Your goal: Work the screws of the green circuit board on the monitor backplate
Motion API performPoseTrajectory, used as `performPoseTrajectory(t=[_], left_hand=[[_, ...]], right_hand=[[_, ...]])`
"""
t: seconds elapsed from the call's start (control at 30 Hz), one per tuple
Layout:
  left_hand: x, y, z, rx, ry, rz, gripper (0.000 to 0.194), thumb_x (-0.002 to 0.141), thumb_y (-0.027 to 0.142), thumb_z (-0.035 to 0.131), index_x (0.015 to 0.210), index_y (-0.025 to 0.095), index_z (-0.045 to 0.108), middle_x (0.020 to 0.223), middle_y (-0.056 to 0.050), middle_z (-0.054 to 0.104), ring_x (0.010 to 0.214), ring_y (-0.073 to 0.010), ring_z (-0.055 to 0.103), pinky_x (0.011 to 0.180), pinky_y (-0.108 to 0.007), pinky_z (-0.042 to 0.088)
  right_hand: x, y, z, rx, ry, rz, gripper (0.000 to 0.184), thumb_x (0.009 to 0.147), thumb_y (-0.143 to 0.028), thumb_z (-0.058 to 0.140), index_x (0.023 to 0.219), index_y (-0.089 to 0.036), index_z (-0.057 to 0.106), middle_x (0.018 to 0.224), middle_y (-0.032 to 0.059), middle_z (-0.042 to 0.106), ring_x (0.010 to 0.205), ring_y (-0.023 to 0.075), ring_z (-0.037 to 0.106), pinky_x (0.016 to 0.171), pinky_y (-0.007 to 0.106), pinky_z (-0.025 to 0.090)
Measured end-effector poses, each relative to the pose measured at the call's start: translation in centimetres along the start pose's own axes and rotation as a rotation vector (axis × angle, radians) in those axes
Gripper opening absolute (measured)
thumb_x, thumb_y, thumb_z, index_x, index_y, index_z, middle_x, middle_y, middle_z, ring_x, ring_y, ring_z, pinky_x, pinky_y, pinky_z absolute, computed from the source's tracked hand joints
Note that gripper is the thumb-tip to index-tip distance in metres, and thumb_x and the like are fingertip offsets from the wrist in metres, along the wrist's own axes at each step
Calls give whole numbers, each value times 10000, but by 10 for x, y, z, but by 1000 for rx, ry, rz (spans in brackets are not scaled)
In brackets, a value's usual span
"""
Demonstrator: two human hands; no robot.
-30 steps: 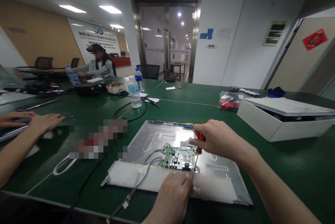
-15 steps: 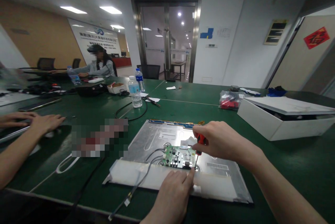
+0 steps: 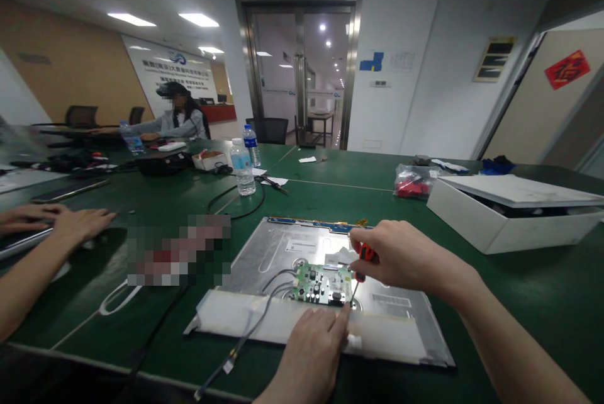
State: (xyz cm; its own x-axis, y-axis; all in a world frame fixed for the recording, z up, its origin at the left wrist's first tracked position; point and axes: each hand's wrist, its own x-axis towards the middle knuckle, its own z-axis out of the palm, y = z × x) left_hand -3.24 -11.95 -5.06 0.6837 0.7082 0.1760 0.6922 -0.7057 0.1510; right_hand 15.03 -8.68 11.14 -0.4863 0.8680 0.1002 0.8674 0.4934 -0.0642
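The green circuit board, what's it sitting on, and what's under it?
The circuit board lies on a metal panel on the green table. A screwdriver in the right hand meets its right corner, by the left hand. What lies beneath the board is covered.

Green circuit board [image 3: 321, 284] on a silver metal panel [image 3: 283, 253]; red-handled screwdriver [image 3: 364, 254]; dark green table [image 3: 519, 291]; white box [image 3: 509, 218].

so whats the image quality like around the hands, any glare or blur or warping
Head view: even ceiling light, soft glare on the metal panel; the circuit board and the right hand gripping the red screwdriver read fairly sharp; the left hand is cropped at the bottom edge; wide-lens warping bends the edges; a pixelated patch hides part of the table.
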Motion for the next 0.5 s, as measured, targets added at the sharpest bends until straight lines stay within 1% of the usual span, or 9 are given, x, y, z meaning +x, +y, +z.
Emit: performPoseTrajectory(t=[0.1, 0.2, 0.3, 0.4, 0.5], left_hand=[[0, 0, 1, -5, 12, 1, 490, 832, 44, 419, 1314, 127, 395, 953, -91, 610, 864, -245, 539, 781, -392, 439], [0, -1, 2, -6, 20, -1, 483, 836, 43, 414, 1313, 122, 395, 956, -95, 611, 854, -250, 540, 767, -397, 444], [0, -2, 3, -10, 13, 0, 487, 832, 43, 421, 1311, 131, 399, 966, -94, 614, 850, -249, 543, 768, -397, 445], [0, -2, 3, -15, 12, 4, 504, 820, 39, 433, 1313, 136, 394, 984, -94, 612, 864, -250, 540, 778, -398, 443], [0, -1, 3, -19, 18, 9, 491, 829, 43, 430, 1311, 130, 395, 977, -94, 610, 867, -247, 537, 786, -399, 441]], right_hand=[[-2, 0, -1, 25, -1, -10, 186, 804, -411, 566, 830, -227, 572, 728, 9, 624, 615, 153, 522, 514, 263, 274], [-6, -1, -2, 83, 11, -88, 154, 787, -316, 582, 901, -219, 545, 803, 6, 637, 678, 151, 532, 555, 266, 301], [-8, -3, -2, 103, 14, -145, 158, 769, -205, 565, 922, -203, 523, 855, 10, 641, 695, 143, 529, 566, 264, 304], [-6, -5, -2, 62, 14, -107, 135, 780, -209, 566, 911, -206, 537, 826, 11, 645, 683, 149, 544, 548, 262, 289], [-2, -6, 0, -18, 29, -23, 112, 819, -315, 564, 872, -217, 572, 741, 15, 641, 639, 163, 559, 518, 268, 256]])
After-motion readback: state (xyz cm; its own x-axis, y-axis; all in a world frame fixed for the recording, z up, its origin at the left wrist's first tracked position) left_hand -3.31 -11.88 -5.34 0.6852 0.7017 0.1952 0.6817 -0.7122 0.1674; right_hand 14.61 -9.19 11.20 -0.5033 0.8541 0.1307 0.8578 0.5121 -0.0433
